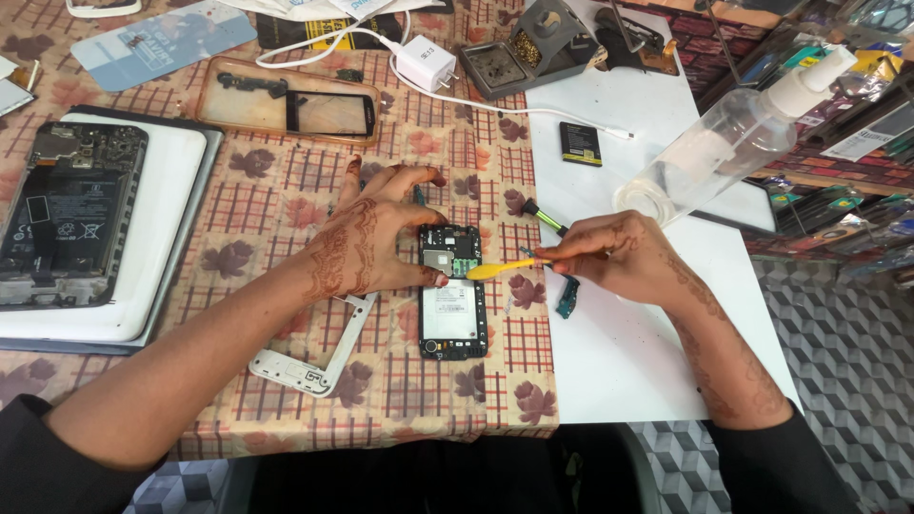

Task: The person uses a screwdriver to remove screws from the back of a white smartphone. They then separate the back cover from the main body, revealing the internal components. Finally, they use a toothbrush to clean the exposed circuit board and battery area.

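Your left hand (381,233) rests fingers spread on the opened phone (452,290), which lies on the table's checked, leaf-patterned cloth (286,205). Your right hand (619,255) pinches a yellow pry tool (502,270), its tip on the phone, above a white mat (628,352); grey patterned floor (838,333) lies beyond.

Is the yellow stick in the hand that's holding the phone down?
No, the right hand holds the yellow tool; the left hand presses the opened phone.

Your phone (452,290) lies flat on the checked cloth, back cover off, board and battery exposed. Yellow pry tool (502,269) has its tip on its right edge.
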